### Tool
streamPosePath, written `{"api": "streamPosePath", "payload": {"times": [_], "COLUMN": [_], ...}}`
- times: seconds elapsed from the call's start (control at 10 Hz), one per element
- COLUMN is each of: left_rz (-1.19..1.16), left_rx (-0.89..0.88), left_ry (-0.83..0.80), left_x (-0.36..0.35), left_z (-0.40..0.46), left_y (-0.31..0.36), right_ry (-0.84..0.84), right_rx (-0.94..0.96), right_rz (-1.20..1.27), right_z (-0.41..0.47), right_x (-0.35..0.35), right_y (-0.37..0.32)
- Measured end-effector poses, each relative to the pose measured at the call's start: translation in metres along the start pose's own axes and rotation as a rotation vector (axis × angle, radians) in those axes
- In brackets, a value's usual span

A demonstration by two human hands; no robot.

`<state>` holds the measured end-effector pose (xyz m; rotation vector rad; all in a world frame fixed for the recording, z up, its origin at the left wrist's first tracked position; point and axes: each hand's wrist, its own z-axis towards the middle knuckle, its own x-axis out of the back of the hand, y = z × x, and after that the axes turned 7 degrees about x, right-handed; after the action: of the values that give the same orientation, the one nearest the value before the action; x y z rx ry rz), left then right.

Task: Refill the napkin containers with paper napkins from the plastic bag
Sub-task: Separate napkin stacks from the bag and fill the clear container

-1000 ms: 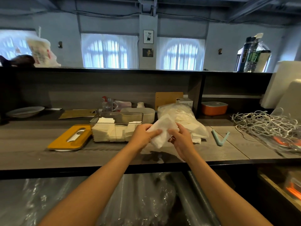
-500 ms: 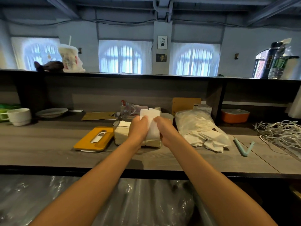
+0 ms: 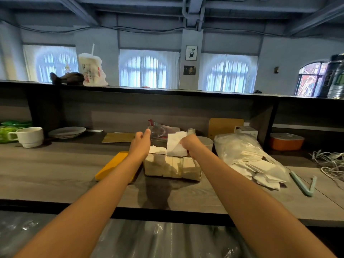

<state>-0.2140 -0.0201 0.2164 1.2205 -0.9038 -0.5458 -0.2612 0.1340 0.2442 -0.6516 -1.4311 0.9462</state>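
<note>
My right hand [image 3: 191, 146] pinches napkin [image 3: 176, 145] upright, directly above clear container [image 3: 173, 167]; drop is straight down. My left hand [image 3: 140, 144] loose, empty, beside. Plastic bag [image 3: 242, 153] right.

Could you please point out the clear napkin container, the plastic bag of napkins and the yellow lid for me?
napkin container [image 3: 173, 169], head view, on its clear front wall.
plastic bag [image 3: 240, 148], head view, on its bulging upper side.
yellow lid [image 3: 111, 165], head view, on its top surface left of the forearm.
</note>
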Motion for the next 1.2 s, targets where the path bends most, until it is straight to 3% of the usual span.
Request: {"api": "streamPosePath", "payload": {"times": [0.1,0.2,0.5,0.7,0.9,1.0,1.1,1.2], "left_rz": [-0.112,-0.255,-0.27,-0.26,-0.254,-0.256,-0.248,-0.245], "left_rx": [0.134,0.217,0.278,0.266,0.282,0.291,0.283,0.264], "left_ry": [-0.091,-0.232,-0.269,-0.212,-0.194,-0.203,-0.204,-0.2], "left_x": [-0.003,-0.008,-0.02,-0.021,-0.027,-0.027,-0.027,-0.025], "left_z": [0.011,0.022,0.043,0.037,0.035,0.036,0.036,0.03], "left_y": [-0.014,-0.024,-0.041,-0.037,-0.036,-0.035,-0.032,-0.03], "right_ry": [-0.095,-0.169,-0.336,-0.141,-0.268,-0.192,-0.183,-0.342], "right_rx": [0.029,-0.018,-0.125,0.092,-0.012,0.061,0.063,-0.009], "right_rz": [-0.26,-0.351,-0.471,-0.584,-0.499,-0.542,-0.436,-0.311], "right_z": [0.013,0.016,0.026,0.021,0.019,0.018,0.018,0.023], "right_x": [-0.007,-0.013,-0.023,-0.013,-0.018,-0.016,-0.021,-0.027], "right_y": [0.001,-0.003,0.002,-0.005,0.003,-0.003,-0.003,0.006]}}
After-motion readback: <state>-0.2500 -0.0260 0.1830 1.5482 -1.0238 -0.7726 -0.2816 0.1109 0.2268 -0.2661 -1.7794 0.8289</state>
